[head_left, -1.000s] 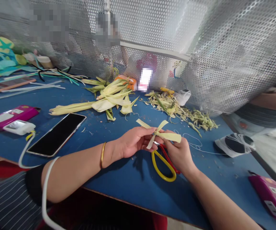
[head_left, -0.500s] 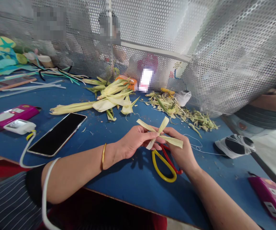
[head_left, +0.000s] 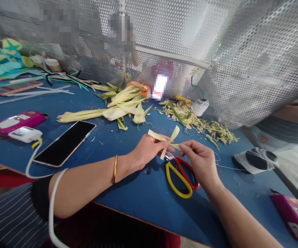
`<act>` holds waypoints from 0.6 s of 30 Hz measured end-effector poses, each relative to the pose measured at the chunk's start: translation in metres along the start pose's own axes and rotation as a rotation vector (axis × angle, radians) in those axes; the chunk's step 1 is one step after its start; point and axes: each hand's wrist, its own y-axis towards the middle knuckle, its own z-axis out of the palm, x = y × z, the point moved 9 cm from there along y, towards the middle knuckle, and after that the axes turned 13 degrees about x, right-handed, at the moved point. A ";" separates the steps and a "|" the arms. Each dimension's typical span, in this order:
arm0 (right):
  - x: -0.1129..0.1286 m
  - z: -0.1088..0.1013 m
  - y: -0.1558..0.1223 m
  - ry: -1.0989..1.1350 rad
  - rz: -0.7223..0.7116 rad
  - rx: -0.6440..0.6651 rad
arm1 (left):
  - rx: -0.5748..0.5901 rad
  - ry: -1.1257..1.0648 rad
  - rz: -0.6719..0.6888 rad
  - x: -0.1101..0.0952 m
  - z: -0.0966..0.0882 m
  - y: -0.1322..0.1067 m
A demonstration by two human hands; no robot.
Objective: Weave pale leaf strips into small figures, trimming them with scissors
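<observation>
Pale corn husk strips (head_left: 174, 134) cross each other in the middle of the view, above the blue table. My left hand (head_left: 149, 148) pinches them where they cross, thumb on top. With thumb and fingers closed, my right hand (head_left: 201, 157) grips the end of the strip that points right. Below the hands lie scissors (head_left: 179, 179) with one yellow and one red handle; their blades are mostly hidden under my left hand. A heap of whole corn husks (head_left: 124, 103) lies beyond my left hand.
Husk scraps (head_left: 187, 115) are piled at the back right. A wrapped thread spool (head_left: 255, 160) stands at right, its thread trailing toward my hands. A black-screened phone (head_left: 65, 144) and a magenta device (head_left: 18, 122) lie at left. A perforated panel (head_left: 169, 34) borders the table's far side.
My right hand has moved from beside the crossing to the right strip's end and closed on it. My left hand keeps its pinch. More of the scissors shows now.
</observation>
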 end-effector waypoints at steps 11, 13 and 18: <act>0.048 0.006 -0.012 -0.410 -0.362 0.005 | 0.303 0.537 -0.058 0.011 0.027 -0.007; 0.043 0.016 -0.010 -0.299 -0.302 0.122 | 0.338 0.701 -0.034 0.011 0.033 -0.010; 0.057 0.011 -0.023 -0.386 -0.382 -0.024 | 0.288 0.698 0.047 0.007 0.027 -0.009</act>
